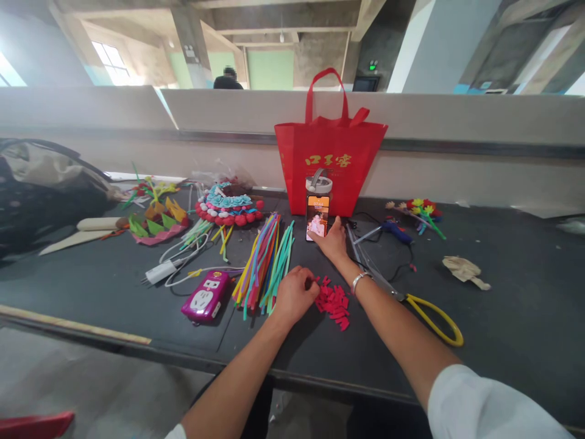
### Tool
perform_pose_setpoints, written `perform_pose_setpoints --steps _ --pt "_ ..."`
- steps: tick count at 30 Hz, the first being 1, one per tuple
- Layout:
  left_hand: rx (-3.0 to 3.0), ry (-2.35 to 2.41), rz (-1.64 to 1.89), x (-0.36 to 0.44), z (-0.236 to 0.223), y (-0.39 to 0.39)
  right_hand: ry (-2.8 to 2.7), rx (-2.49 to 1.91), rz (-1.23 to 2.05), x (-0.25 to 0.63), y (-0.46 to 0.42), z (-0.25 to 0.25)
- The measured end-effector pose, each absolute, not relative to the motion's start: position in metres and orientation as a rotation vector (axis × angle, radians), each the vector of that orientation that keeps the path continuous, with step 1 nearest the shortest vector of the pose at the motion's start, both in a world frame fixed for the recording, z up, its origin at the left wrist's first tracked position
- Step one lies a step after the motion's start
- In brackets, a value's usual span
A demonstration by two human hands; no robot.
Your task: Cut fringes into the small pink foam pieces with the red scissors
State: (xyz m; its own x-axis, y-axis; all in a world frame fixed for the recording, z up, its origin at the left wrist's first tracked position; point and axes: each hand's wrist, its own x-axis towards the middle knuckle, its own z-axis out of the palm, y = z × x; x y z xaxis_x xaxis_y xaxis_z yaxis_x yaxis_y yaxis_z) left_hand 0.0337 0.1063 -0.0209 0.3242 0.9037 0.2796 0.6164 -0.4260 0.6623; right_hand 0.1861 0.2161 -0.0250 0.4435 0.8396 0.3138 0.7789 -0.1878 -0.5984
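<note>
A smartphone (318, 214) with a lit screen leans upright against a lidded container (319, 183). My right hand (333, 244) reaches to its lower edge, thumb over the screen and the other fingers apart at its right side. Closer to me, my left hand (296, 292) has its fingers curled together beside a pile of small red strips (334, 303); whatever may be between the fingertips is hidden. Just left of that hand lie bundled multicoloured pipe cleaners (260, 262), with turquoise ones (283, 250) alongside.
Behind the phone stands a red bag (329, 146). Yellow-handled scissors (434, 317) and a blue glue gun (397, 231) lie right. Leftward are a purple socket block (206, 297), a white charger (161, 272) and handmade flowers (159, 222). A person (228, 79) is beyond the partition.
</note>
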Motion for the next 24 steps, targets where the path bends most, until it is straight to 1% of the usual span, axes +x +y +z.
perform_pose_setpoints --steps 9,14,17,21,24 --pt "2.158 1.327 0.892 0.033 -0.021 0.105 -1.230 -2.124 -0.044 0.148 0.233 -0.030" --pt "2.161 1.294 0.917 0.032 -0.023 0.105 -1.310 -2.166 -0.130 0.153 0.222 -0.025" --pt "2.156 1.294 0.928 0.032 -0.023 0.105 -1.510 -2.146 -0.187 0.171 0.201 -0.022" --pt "2.160 1.308 0.919 0.034 -0.021 0.104 -1.944 -2.026 -0.250 0.198 0.170 -0.024" --pt "2.146 1.325 0.903 0.034 -0.019 0.104 -2.170 -1.950 -0.305 0.211 0.161 -0.025"
